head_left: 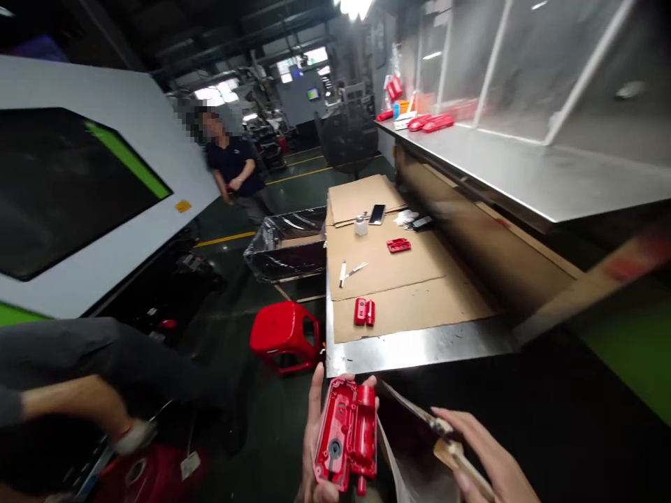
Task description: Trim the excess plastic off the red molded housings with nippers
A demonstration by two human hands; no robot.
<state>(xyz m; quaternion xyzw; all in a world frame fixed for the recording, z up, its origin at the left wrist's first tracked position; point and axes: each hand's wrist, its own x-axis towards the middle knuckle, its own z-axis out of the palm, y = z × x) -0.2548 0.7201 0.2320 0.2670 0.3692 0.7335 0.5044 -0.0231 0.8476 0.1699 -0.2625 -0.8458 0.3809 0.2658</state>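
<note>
Fingers of the left hand (310, 447) clasp a red plastic case (331, 426), one stretched up along its side and the thumb pressed over its lower edge, while the right hand (490, 450) pinches the handle of what looks like a knife (412, 403) between thumb and fingers on a factory floor. The case lies open side up, just short of a table (419, 355) topped with cardboard (393, 279); the blade's tip stands just beside its upper right corner, and whether the two touch cannot be told. Careful work here would seem to call for a firm left grip from beneath, fingertips tucked behind the rim, and short, light strokes of the blade directed away from them. Holding the case over the table would likely give steadier support. Beyond, two more red pieces (364, 312) (399, 245) rest on the cardboard near a white-handled tool (342, 274). At left, a co-worker's gloved hand (135, 436) is well apart from the blade.
</note>
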